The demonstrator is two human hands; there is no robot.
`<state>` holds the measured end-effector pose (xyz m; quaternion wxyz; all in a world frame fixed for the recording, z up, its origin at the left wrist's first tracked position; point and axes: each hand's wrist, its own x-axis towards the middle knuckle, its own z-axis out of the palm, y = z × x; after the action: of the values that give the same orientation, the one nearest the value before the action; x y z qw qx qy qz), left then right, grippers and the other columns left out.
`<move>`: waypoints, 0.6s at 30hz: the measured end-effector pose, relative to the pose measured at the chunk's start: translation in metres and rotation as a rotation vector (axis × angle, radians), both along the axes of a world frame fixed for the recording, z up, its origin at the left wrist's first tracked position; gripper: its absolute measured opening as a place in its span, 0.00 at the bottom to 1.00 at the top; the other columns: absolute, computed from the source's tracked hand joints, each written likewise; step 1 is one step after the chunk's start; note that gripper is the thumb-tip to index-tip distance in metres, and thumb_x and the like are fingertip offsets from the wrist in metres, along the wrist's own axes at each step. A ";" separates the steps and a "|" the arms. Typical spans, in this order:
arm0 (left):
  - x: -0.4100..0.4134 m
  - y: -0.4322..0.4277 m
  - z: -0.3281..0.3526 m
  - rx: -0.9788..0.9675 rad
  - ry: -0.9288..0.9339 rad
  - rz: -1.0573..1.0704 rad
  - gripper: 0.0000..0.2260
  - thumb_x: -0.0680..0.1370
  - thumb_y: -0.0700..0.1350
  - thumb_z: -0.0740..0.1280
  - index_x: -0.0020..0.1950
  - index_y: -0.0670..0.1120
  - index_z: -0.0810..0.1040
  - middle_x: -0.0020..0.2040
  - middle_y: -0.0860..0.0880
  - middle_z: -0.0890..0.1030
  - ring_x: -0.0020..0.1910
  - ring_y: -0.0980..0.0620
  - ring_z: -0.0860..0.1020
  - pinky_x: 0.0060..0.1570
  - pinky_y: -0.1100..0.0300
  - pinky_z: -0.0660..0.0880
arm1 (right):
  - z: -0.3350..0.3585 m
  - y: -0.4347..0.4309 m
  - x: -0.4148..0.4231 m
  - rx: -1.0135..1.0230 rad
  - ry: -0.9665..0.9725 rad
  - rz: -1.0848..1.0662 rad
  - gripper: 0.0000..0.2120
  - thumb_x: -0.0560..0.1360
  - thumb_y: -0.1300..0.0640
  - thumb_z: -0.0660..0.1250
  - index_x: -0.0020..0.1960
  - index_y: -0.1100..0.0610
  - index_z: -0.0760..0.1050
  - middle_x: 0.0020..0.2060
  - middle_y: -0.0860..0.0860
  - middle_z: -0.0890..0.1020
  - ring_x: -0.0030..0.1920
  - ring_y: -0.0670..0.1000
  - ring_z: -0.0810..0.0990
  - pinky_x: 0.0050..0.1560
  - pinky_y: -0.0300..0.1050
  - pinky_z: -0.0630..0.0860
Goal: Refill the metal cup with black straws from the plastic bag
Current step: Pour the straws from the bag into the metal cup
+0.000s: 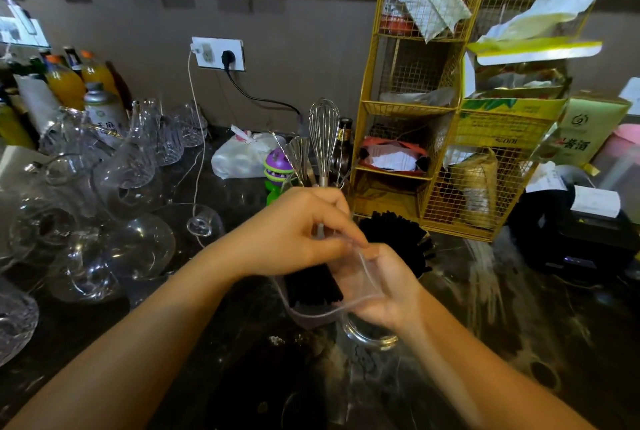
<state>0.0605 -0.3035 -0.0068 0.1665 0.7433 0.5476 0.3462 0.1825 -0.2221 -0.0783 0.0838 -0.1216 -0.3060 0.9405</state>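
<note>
Both hands are on the clear plastic bag [349, 286] right over the dark counter [207, 377]: left hand [294, 235] pinches the top edge, right hand [384, 287] cups it from below-right. Black straws [311, 286] inside lie with their long axis running away from me, toward the already bristling cup of straws [394, 239] just behind the right hand. So I'd say right is nearer. The cup's metal itself is hidden.
</note>
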 end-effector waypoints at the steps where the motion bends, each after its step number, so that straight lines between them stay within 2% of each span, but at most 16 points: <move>1: -0.004 -0.002 0.002 -0.063 -0.033 -0.036 0.12 0.67 0.49 0.66 0.49 0.52 0.81 0.39 0.55 0.75 0.41 0.59 0.75 0.43 0.70 0.71 | 0.001 0.001 0.000 0.021 0.021 0.006 0.13 0.64 0.63 0.64 0.46 0.59 0.83 0.44 0.58 0.84 0.45 0.55 0.83 0.49 0.54 0.80; 4: -0.021 -0.010 0.008 -0.125 -0.269 -0.053 0.16 0.64 0.50 0.70 0.51 0.59 0.79 0.49 0.58 0.79 0.52 0.58 0.77 0.51 0.66 0.74 | 0.003 0.010 -0.001 0.057 0.134 0.038 0.36 0.57 0.67 0.74 0.64 0.58 0.72 0.52 0.59 0.82 0.48 0.55 0.83 0.48 0.54 0.80; 6: -0.030 -0.008 0.003 -0.023 -0.551 0.177 0.16 0.64 0.47 0.71 0.49 0.60 0.78 0.49 0.59 0.81 0.53 0.59 0.77 0.50 0.66 0.75 | 0.003 0.016 0.000 0.066 0.156 0.015 0.45 0.52 0.68 0.77 0.68 0.57 0.66 0.54 0.61 0.79 0.46 0.54 0.83 0.46 0.49 0.81; 8: -0.034 -0.002 -0.009 0.026 -0.787 0.463 0.13 0.68 0.41 0.69 0.48 0.57 0.76 0.47 0.55 0.79 0.48 0.56 0.77 0.46 0.65 0.74 | 0.005 0.021 0.003 0.109 0.142 -0.046 0.45 0.49 0.67 0.79 0.64 0.56 0.70 0.56 0.62 0.80 0.47 0.55 0.83 0.48 0.48 0.80; 10: -0.036 0.004 -0.019 -0.125 -1.003 0.559 0.07 0.72 0.41 0.65 0.47 0.51 0.75 0.45 0.49 0.78 0.41 0.55 0.78 0.40 0.61 0.76 | 0.010 0.025 0.007 0.141 0.113 -0.114 0.46 0.48 0.67 0.79 0.64 0.55 0.69 0.57 0.61 0.80 0.49 0.56 0.83 0.50 0.49 0.80; 11: -0.036 0.006 -0.023 -0.251 -1.105 0.507 0.06 0.70 0.43 0.65 0.47 0.48 0.76 0.44 0.47 0.80 0.39 0.54 0.80 0.38 0.60 0.78 | 0.014 0.027 0.008 0.167 0.094 -0.132 0.46 0.50 0.66 0.78 0.66 0.55 0.67 0.57 0.61 0.80 0.50 0.57 0.83 0.51 0.49 0.79; 14: -0.032 0.013 -0.024 -0.535 -1.317 0.220 0.11 0.65 0.47 0.67 0.42 0.44 0.81 0.39 0.45 0.84 0.36 0.50 0.83 0.36 0.59 0.81 | 0.033 0.027 0.012 0.298 0.013 -0.161 0.34 0.62 0.63 0.67 0.67 0.54 0.65 0.54 0.58 0.82 0.51 0.57 0.81 0.52 0.48 0.78; 16: -0.028 0.021 -0.020 -0.578 -1.315 0.060 0.12 0.62 0.45 0.73 0.42 0.43 0.82 0.39 0.45 0.85 0.39 0.49 0.83 0.39 0.58 0.81 | 0.043 0.029 0.013 0.362 -0.015 -0.189 0.31 0.62 0.63 0.65 0.65 0.53 0.67 0.47 0.55 0.85 0.45 0.53 0.83 0.48 0.45 0.80; 18: -0.022 0.033 -0.013 -0.580 -1.253 0.014 0.11 0.63 0.41 0.72 0.44 0.41 0.80 0.38 0.45 0.85 0.38 0.50 0.83 0.38 0.59 0.81 | 0.052 0.033 0.015 0.434 -0.040 -0.225 0.30 0.62 0.64 0.67 0.64 0.53 0.67 0.42 0.53 0.86 0.43 0.51 0.84 0.46 0.43 0.80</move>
<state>0.0384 -0.2707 -0.0200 0.6417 0.3250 0.4233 0.5509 0.1972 -0.1887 -0.0266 0.2062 -0.1529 -0.4870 0.8349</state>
